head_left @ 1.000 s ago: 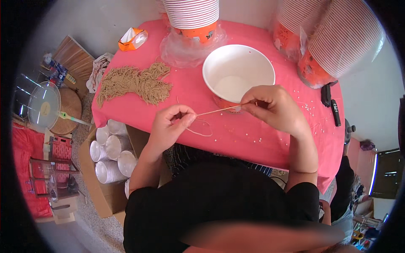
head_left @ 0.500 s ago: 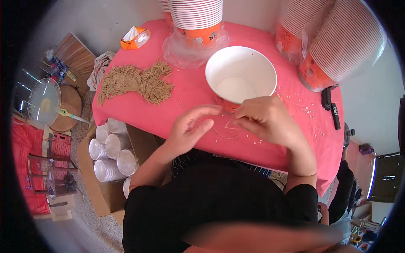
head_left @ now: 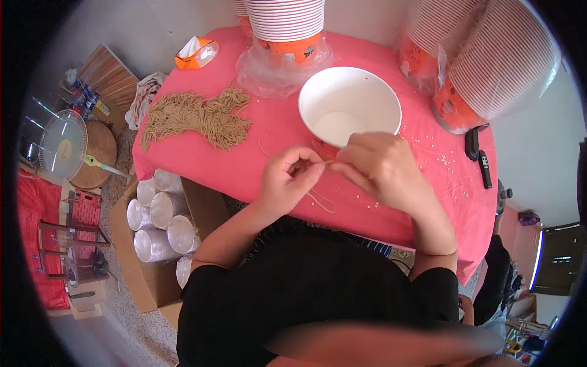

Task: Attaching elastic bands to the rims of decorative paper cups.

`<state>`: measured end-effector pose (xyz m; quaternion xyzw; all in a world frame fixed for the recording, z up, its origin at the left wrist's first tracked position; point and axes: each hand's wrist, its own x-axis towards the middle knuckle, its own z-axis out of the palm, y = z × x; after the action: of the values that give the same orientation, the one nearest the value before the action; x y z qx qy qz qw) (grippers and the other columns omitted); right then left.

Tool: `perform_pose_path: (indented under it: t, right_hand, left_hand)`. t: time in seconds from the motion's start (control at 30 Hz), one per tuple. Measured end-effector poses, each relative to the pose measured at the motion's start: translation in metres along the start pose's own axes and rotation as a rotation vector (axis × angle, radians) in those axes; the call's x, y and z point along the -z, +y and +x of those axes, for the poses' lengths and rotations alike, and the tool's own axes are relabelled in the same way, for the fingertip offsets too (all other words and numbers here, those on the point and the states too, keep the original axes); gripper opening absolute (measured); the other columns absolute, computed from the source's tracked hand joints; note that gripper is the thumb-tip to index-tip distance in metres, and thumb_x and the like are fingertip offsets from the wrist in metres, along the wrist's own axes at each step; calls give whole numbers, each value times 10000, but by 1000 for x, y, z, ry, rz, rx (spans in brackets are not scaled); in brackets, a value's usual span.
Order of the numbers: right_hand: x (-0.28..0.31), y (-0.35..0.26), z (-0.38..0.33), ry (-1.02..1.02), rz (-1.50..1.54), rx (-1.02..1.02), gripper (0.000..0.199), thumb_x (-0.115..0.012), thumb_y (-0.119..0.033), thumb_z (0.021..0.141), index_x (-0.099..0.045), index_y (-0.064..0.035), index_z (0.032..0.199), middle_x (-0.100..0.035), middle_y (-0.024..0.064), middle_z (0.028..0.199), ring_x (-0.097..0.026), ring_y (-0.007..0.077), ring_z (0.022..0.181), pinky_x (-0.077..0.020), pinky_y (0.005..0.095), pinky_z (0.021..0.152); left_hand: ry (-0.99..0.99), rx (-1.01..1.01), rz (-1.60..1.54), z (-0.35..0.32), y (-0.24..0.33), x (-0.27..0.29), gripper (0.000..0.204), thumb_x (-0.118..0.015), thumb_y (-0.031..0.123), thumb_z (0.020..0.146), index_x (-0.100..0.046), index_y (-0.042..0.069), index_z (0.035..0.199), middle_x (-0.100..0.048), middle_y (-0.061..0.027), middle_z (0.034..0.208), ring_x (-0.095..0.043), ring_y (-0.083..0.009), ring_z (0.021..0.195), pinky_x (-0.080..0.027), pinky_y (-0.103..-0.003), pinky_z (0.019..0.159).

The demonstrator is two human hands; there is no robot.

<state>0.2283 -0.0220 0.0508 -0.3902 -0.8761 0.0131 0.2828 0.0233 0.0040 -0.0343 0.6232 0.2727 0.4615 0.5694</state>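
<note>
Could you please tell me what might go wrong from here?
The thin tan cord could slip, as the left hand and right hand pinch it only between fingers and thumbs. The white-lined bucket, close by the right hand, might get knocked. The small white pieces lie loose on the pink cloth and could scatter.

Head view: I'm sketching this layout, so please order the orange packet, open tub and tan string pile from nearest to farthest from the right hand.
1. Open tub: just beyond the right hand.
2. Tan string pile: on the left side of the pink table.
3. Orange packet: also left, beyond the pile.
</note>
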Motion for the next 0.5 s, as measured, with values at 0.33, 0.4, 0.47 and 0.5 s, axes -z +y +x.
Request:
perform_pose_path:
  t: [0.33, 0.4, 0.47, 0.5]
  right_hand:
    - [-3, 19, -4, -8, -143, -49, 191, -738, -180, 738, -632, -77, 859, -627, 60, 782, -618, 252, 790, -444, 390, 743]
    - [-3, 18, -4, -7, -138, -49, 181, -733, -175, 742, -627, -78, 852, -626, 61, 776, -618, 254, 783, -443, 391, 741]
    - [-3, 18, -3, -5, -131, -49, 171, -727, -170, 746, -623, -78, 845, -624, 62, 771, -618, 255, 776, -443, 392, 739]
    - [-4, 19, -3, -4, -137, -45, 168, -725, -167, 744, -620, -78, 841, -624, 61, 769, -619, 254, 776, -443, 392, 737]
  left_hand:
    - [180, -293, 481, 22, -4, -1, 102, -671, -11, 822, -576, 26, 832, -600, -21, 732, -565, -62, 613, -442, -224, 519]
    - [200, -312, 501, 22, -4, -3, 105, -672, -7, 817, -574, 29, 827, -593, -18, 727, -567, -66, 606, -446, -221, 523]
    - [189, -321, 533, 22, -4, -2, 107, -674, -4, 816, -573, 29, 826, -594, -17, 728, -568, -67, 605, -448, -221, 523]
    - [179, -330, 565, 22, -4, -1, 109, -676, -1, 816, -572, 29, 826, -595, -17, 729, -570, -68, 604, -450, -221, 522]
